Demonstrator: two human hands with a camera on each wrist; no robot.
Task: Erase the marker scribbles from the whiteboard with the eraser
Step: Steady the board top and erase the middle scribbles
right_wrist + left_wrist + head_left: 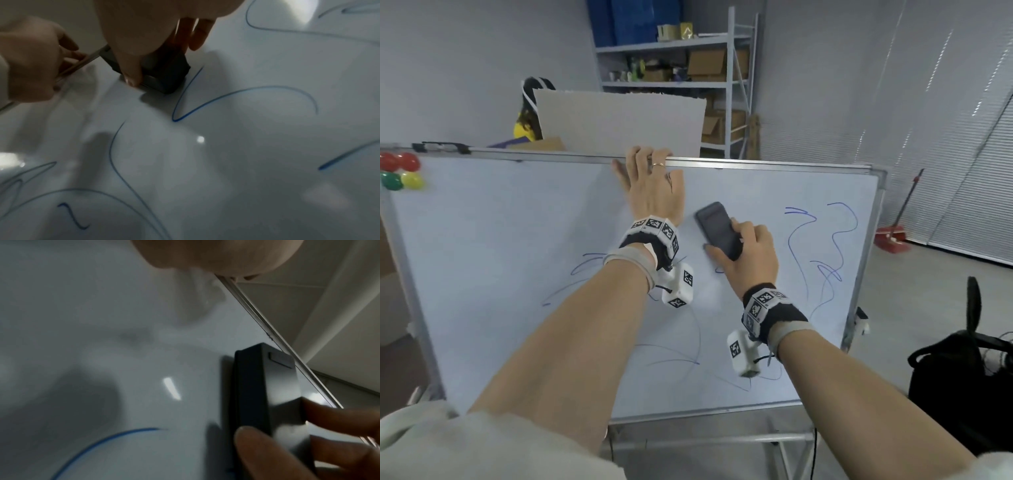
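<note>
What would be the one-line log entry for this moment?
phase: erasing | right hand: holds eraser on whiteboard | left hand: grips top edge | blue scribbles: remain

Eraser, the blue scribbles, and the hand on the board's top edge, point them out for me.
eraser (717, 229), head view, middle of its dark back.
blue scribbles (835, 240), head view, a loop of line at the board's right side.
left hand (654, 192), head view, back of the hand.

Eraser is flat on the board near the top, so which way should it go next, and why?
Probably sweep the eraser rightward: the right hand grips it, the left hand holds the whiteboard's top edge, and the blue scribbles to its right are untouched.
</note>
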